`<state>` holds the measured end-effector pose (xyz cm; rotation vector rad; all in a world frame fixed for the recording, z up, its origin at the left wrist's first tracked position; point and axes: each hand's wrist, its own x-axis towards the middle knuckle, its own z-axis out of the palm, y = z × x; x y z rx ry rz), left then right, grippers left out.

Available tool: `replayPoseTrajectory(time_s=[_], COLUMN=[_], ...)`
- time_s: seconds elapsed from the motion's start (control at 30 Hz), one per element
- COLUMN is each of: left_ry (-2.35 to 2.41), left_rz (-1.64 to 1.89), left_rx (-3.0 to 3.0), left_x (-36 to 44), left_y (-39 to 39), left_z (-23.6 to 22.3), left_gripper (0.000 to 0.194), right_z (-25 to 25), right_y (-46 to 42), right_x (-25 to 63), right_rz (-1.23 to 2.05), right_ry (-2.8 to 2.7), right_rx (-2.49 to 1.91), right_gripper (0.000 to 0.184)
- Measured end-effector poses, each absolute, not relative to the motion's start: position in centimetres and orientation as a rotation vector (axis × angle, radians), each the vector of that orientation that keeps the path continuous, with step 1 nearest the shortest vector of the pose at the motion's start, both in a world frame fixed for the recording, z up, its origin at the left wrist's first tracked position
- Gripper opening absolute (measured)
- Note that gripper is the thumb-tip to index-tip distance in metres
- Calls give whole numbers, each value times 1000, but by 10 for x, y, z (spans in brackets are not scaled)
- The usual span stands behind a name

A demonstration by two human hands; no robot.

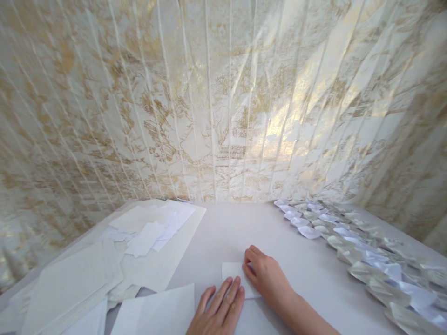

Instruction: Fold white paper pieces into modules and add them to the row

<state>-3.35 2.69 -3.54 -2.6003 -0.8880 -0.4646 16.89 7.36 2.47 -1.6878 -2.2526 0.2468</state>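
- Small white sheet (pixel 232 271): no readable writing.
- Loose papers (pixel 73 281) at left: none readable.
- Folded papers (pixel 389 292) at right: none readable.
- Gold-patterned curtain (pixel 195 111): no legible words, numbers or signs.

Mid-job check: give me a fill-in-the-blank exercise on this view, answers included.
1. The bare left hand touches a small white rectangular sheet made of ____.
2. On the pale smooth table, rows of folded white and greyish paper pieces lie toward the picture's ____.
3. The hanging white fabric has a pattern coloured ____.
Missing words: paper; right; gold.
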Motion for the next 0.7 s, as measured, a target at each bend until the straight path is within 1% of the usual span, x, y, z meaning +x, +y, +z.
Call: replayPoseTrajectory(time_s=[0.33, 0.7], left_ry=[-878, -882], left_rz=[-473, -479], left_rx=[-2627, -2626], left_x=[-33, -33], left_y=[27, 29], left_z=[-26, -27], left_gripper=[58, 55], right_z=[27, 26], right_y=[72, 73], right_x=[166, 164], right_rz=[178, 127], right_ry=[-2285, -2300], right_rx=[-1697, -1713], right_gripper=[16, 16])
